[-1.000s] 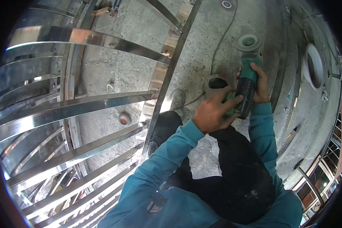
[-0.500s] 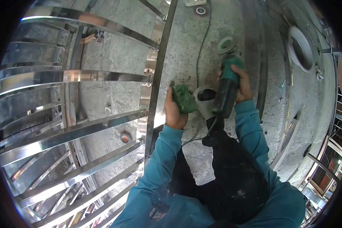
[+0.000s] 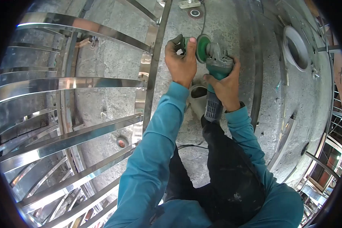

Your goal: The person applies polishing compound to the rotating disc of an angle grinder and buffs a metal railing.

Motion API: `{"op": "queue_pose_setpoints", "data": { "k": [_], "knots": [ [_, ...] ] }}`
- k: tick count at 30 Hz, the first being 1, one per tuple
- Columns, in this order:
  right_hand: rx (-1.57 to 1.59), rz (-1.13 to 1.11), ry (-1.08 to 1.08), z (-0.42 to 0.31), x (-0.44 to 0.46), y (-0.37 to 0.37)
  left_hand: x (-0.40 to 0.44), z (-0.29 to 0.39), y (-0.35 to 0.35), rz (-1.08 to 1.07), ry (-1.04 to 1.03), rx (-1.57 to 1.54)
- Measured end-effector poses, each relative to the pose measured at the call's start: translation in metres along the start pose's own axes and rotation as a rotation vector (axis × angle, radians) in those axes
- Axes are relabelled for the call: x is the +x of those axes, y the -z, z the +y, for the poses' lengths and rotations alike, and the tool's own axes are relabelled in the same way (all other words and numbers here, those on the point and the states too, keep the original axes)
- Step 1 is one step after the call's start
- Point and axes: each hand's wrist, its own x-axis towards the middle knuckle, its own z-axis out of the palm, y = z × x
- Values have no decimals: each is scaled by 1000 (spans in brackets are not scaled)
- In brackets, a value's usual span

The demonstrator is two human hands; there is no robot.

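Grinder [image 3: 219, 67] sits in the right hand [image 3: 228, 86], whose grip wraps closely round its body. Left of the grinder, beside its green disc [image 3: 203, 48], the left hand [image 3: 181, 62] has its grip partly curled about a green block [image 3: 184, 44]; whether block and disc touch, I can't tell. The step looks like holding block up to disc face, which calls for a steady grinder and fingertips well clear.

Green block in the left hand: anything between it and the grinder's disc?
Only the thumb of the left hand, which shows between the green block and the disc. Nothing else visible there; depth is unclear, so I can't tell if they touch.
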Motion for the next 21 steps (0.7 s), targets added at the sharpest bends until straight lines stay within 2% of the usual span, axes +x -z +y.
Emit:
{"op": "queue_pose_setpoints", "data": {
  "k": [2,4,7,9,16,21],
  "knots": [
    [-56,16,27,0,-3,2,-4,-4,-2,-40,-80,20],
    [-49,12,48,3,-1,3,-3,-10,-5,-43,-63,-32],
    [-67,15,-17,0,-4,5,-3,-11,-4,-47,-80,21],
    [-84,21,-4,0,-6,6,-3,-9,-3,-76,-126,130],
    [-85,9,-23,-3,-8,6,1,-5,1,-100,-112,174],
    [-103,-19,-4,-6,-10,8,6,2,3,-142,-179,275]
  ]
}}
